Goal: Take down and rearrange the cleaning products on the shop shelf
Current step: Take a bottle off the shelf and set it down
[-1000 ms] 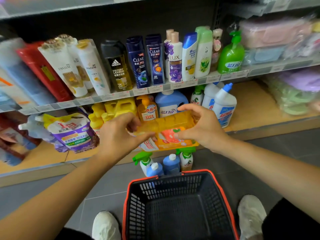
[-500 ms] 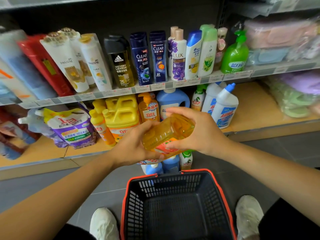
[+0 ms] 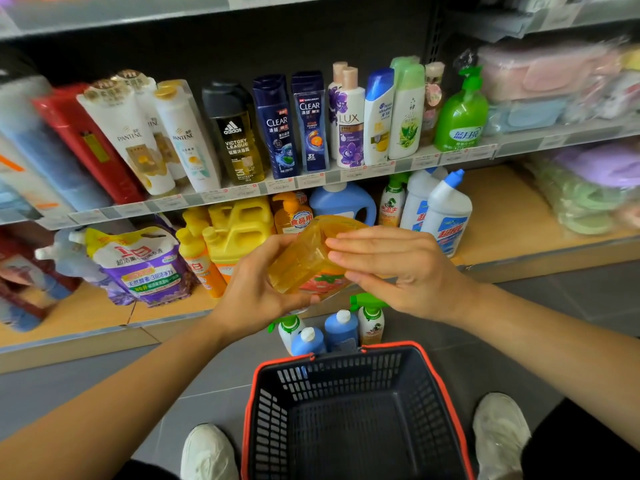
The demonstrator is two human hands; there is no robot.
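A clear orange detergent bottle [image 3: 306, 259] with a fruit label lies tilted between my two hands, in front of the bottom shelf and above the basket. My left hand [image 3: 254, 289] cups it from below and the left, fingers curled round its lower end. My right hand [image 3: 391, 265] lies against its right side with fingers nearly straight, touching the top face. On the bottom shelf [image 3: 502, 209] stand yellow detergent jugs [image 3: 239, 226], a blue laundry jug [image 3: 346, 202] and white toilet-cleaner bottles [image 3: 446, 213].
A black shopping basket with a red rim [image 3: 446, 393] sits on the grey floor between my white shoes. Spray and blue-capped bottles [image 3: 332, 330] stand on the floor before it. Shampoo bottles [image 3: 280, 126] line the middle shelf; a purple refill pouch [image 3: 142, 265] lies at the lower left.
The orange bottle has turned from lying flat across both hands to tilted end-on. My left hand slid under it, and my right hand's fingers straightened along its side.
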